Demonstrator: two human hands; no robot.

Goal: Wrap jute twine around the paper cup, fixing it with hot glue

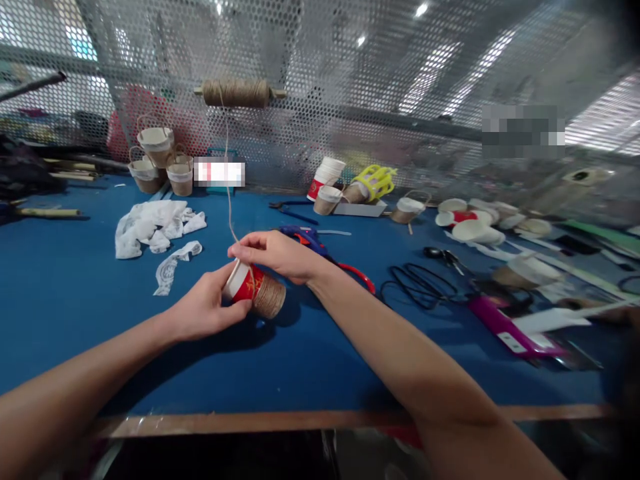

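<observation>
A red and white paper cup (245, 285) lies tilted in my left hand (210, 301), its base half wrapped in brown twine (271, 297). My left fingers and thumb close around the cup near its rim. Above the rim, my right hand (273, 253) pinches the loose twine (229, 200). That strand runs up to a twine spool (236, 93) mounted at the mesh wall. Just beyond my right hand is a blue hot glue gun (307, 239), partly hidden by the hand and forearm.
White lace (150, 227) lies at left, below stacked twine-wrapped cups (156, 145). Behind stand white paper cups (329, 175), a yellow plastic piece (376, 183) and pliers (295, 211). At right are a black cable (417, 285), keys (450, 259), a purple packet (510, 328) and loose cups (477, 232).
</observation>
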